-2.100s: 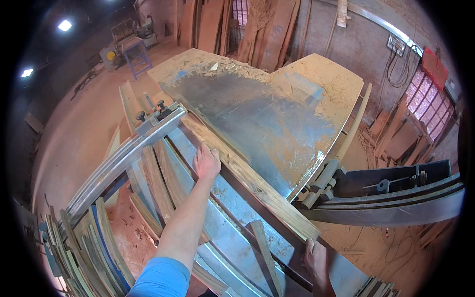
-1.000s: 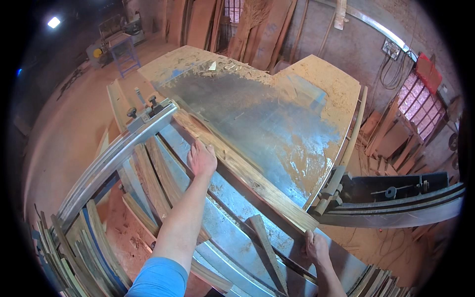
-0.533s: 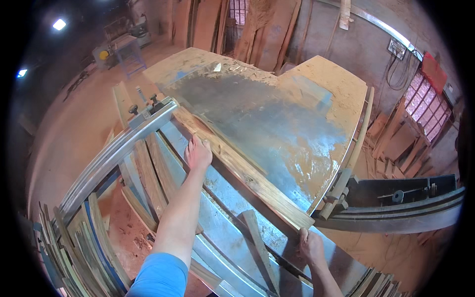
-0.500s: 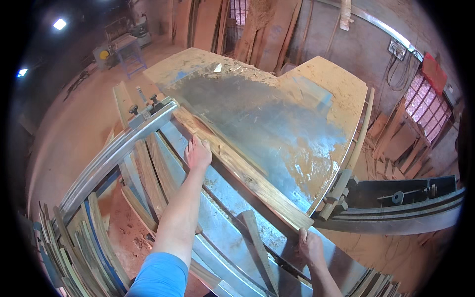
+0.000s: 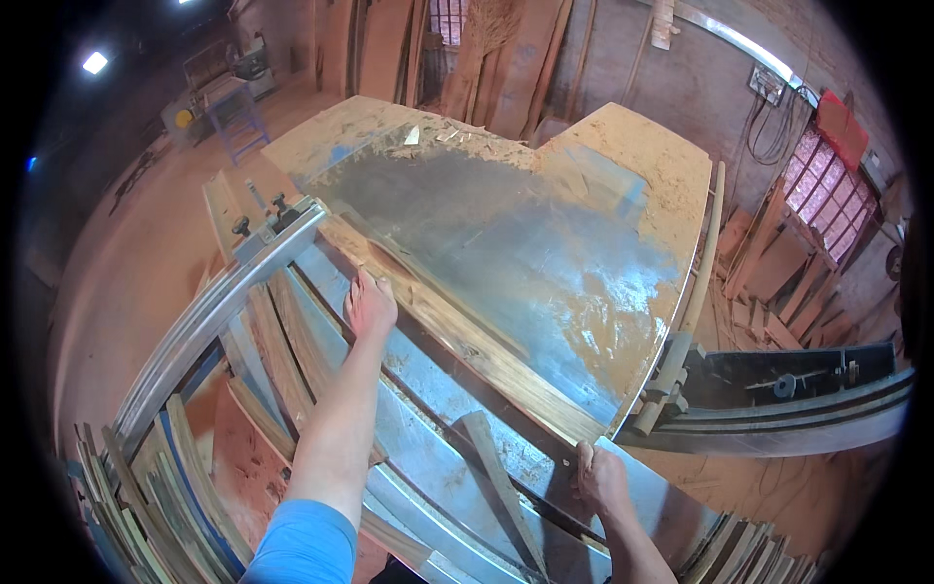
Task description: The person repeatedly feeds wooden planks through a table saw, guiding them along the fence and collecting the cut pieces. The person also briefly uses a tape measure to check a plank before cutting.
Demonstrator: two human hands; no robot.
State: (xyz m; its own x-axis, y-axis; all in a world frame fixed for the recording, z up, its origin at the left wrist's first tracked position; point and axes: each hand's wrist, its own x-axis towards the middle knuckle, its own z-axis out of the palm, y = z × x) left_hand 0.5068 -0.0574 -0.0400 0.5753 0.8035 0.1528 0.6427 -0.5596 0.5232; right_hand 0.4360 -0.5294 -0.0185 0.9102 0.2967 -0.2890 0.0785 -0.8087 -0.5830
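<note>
A long wooden board (image 5: 467, 341) lies slantwise across the metal saw table, running from the far left down to the near right. My left hand (image 5: 372, 304) is closed on its near edge, toward the far end, thumb on top. At the near right end my right hand (image 5: 601, 479) is closed against the board's corner, its fingertips partly hidden. The board's far end meets a metal crosscut fence (image 5: 224, 302) with black knobs. A thinner wood strip (image 5: 486, 438) rests on the sliding table (image 5: 438, 375), between my forearms.
Sawdust and chips cover the far tabletop (image 5: 603, 127). Stacked wood strips stand at lower left (image 5: 156, 496) and lower right (image 5: 749, 550). A black-lined metal rail (image 5: 788, 428) juts out at right. Boards (image 5: 506, 78) lean on the back wall.
The view has shifted slightly, so the table and fence sit a little further left in it. Both hands keep their hold on the board, which shows no clear movement against the fence.
</note>
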